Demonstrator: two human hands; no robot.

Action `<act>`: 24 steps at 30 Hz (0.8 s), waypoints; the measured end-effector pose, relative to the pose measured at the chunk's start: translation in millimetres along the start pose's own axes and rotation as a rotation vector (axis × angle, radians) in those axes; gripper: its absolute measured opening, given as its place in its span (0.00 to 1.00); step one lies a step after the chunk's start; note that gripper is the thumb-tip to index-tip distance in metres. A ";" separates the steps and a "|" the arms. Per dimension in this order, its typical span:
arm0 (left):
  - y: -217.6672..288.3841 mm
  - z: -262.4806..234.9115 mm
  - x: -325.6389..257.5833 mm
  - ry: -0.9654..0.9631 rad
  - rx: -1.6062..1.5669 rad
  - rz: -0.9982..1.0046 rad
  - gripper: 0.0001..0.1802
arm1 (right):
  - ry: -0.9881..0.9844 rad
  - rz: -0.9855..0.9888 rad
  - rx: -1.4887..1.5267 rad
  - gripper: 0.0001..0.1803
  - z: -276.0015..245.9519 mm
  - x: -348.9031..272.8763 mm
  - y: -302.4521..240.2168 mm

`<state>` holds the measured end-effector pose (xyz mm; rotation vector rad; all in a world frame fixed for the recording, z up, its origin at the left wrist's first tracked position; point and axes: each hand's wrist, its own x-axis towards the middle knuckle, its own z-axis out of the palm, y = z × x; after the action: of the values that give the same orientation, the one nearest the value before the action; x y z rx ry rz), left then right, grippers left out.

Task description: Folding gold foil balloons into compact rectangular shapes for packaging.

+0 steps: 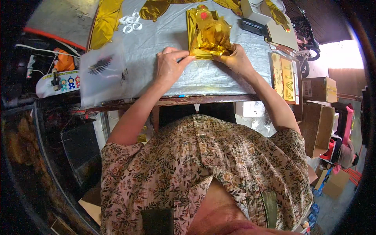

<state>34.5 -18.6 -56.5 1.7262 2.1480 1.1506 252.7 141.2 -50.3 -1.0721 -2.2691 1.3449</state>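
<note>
A folded gold foil balloon [211,37] lies on the silver-covered table, crinkled on top, with a small round red spot near its far end. My left hand [171,64] pinches its near left corner between thumb and fingertips. At the near right corner, the thumb and fingers of my right hand [236,60] close on the foil edge. Both forearms reach over the table's front edge.
More gold foil balloons [105,23] lie along the table's left and far edges. White ribbon loops [131,22], a clear plastic bag [102,72] with small dark pieces, a black tray [252,27] and a yellow printed package [288,76] surround the work. Cardboard boxes [316,127] stand right.
</note>
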 end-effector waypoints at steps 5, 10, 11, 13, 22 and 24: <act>0.2 2.2 1.5 -0.038 -0.106 -0.104 0.16 | 0.035 -0.179 0.013 0.15 -12.4 -16.9 1.7; -0.8 -0.8 4.0 -0.012 -0.112 -0.031 0.15 | 0.180 -0.269 -0.231 0.14 -19.8 -31.7 7.6; -1.0 -1.6 4.9 -0.022 -0.110 -0.034 0.15 | 0.226 -0.340 -0.234 0.13 -20.6 -31.1 13.5; -1.1 -0.5 4.8 -0.035 -0.107 -0.038 0.15 | 0.216 -0.339 -0.207 0.12 -23.3 -29.4 21.0; -4.1 3.8 9.0 -0.027 -0.093 -0.071 0.18 | 0.238 -0.291 -0.221 0.11 -21.8 -33.4 22.5; -2.7 2.1 12.0 -0.084 -0.141 -0.116 0.16 | 0.243 -0.279 -0.249 0.11 -20.1 -33.6 22.2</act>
<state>29.7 -7.1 -55.8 1.5420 2.0362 1.1474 297.1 135.8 -54.7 -0.8911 -2.3348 0.7953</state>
